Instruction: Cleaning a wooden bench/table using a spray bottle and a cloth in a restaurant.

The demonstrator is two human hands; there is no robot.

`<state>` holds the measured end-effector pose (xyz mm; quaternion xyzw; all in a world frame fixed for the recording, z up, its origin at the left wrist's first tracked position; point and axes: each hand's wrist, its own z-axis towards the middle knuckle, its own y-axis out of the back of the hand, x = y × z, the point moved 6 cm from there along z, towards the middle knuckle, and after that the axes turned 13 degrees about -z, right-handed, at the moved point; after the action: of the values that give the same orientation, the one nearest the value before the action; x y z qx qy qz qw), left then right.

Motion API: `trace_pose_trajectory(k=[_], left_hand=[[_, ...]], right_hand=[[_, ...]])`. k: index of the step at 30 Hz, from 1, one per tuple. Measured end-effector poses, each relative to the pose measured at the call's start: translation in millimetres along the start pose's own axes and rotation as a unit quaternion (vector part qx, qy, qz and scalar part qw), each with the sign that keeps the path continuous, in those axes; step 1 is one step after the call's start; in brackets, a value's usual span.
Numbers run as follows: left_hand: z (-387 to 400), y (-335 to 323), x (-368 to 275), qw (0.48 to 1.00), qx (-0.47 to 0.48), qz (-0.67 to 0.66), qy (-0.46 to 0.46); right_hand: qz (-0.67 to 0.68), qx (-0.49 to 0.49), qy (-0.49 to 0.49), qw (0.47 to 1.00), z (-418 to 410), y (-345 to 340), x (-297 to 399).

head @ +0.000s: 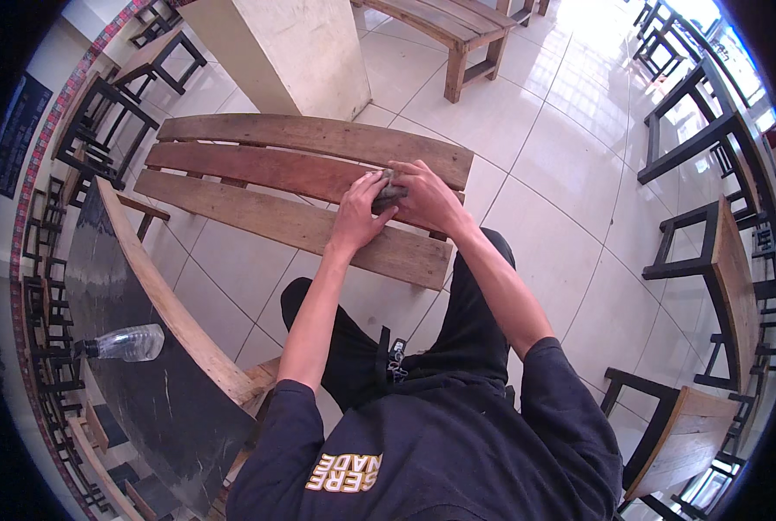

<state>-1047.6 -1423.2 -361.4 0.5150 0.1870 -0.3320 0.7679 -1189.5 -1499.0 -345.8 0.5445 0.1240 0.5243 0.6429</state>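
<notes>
Both hands meet over the right end of a wooden slatted bench [283, 166]. Bunched between them is a greyish cloth [390, 195], small and mostly covered by fingers. My left hand [356, 216] grips it from the left, above the gap between the middle and near slats. From the other side, my right hand [432, 198] holds the same cloth, its fingers reaching over the top near the middle slat. That middle slat [257, 163] looks redder than the two beside it. How firmly the cloth presses on the wood is hidden.
A dark-topped table [160, 404] with a wooden edge stands at left, bearing a clear spray bottle [130, 343] on its side. Behind the bench rises a square pillar [296, 58]. Another wooden bench [453, 29] is beyond; stools [681, 443] line the right over tiled floor [544, 215].
</notes>
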Motion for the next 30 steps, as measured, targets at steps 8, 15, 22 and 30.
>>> trace_pose_trajectory(k=[8,15,22,30], left_hand=[[25.0,1.9,1.8,0.995,-0.047,-0.012,0.084],[58.2,46.2,26.1,0.951,-0.261,0.163,-0.013],[51.2,-13.4,68.0,0.98,-0.116,0.134,0.087],[92.0,-90.4,18.9,0.996,-0.063,0.037,0.048]], right_hand=[[-0.237,-0.05,-0.014,0.97,12.3,-11.1,-4.8],[-0.188,-0.166,0.075,0.965,114.0,-14.9,15.8],[-0.16,-0.052,0.147,0.975,86.3,-56.4,-33.3],[-0.152,-0.004,0.035,0.988,21.4,7.8,-89.7]])
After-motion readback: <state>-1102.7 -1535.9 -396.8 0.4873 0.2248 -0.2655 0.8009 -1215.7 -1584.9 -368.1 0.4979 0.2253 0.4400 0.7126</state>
